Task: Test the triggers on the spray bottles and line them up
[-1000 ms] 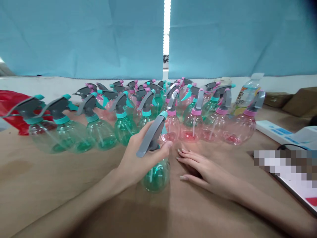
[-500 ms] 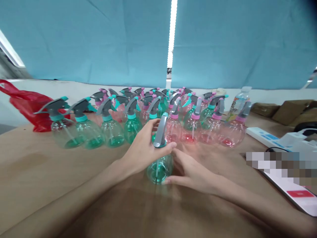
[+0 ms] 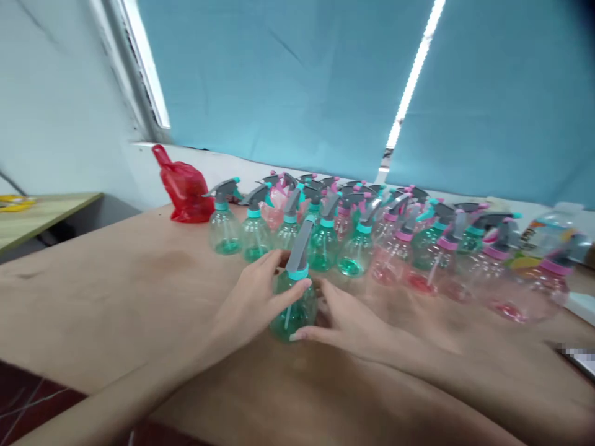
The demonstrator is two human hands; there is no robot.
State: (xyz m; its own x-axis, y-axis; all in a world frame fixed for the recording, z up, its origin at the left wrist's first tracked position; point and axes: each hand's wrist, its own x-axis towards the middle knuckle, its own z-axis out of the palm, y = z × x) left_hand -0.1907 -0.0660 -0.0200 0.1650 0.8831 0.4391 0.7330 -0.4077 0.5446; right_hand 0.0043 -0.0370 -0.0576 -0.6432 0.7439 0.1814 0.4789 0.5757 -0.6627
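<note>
Between my hands stands a green spray bottle [image 3: 301,314] with a turquoise collar and a grey trigger head, roughly upright. My left hand [image 3: 253,294] wraps round its upper body just under the collar, thumb across the near side. My right hand [image 3: 351,319] holds the lower right side, thumb near the base. Fingers behind the bottle are partly hidden. Just beyond it is a row of similar bottles, such as a green spray bottle [image 3: 324,244] and a pink spray bottle [image 3: 425,269].
Several more spray bottles crowd behind the front row. A red plastic bag [image 3: 188,195] sits at the back left of the wooden table [image 3: 139,291]. At right are a labelled drink bottle [image 3: 546,232] and a flat device's edge [image 3: 581,359], partly pixelated.
My view has swung left, so the rows shift right and the table's left edge shows. Both hands keep their hold on the green spray bottle.
</note>
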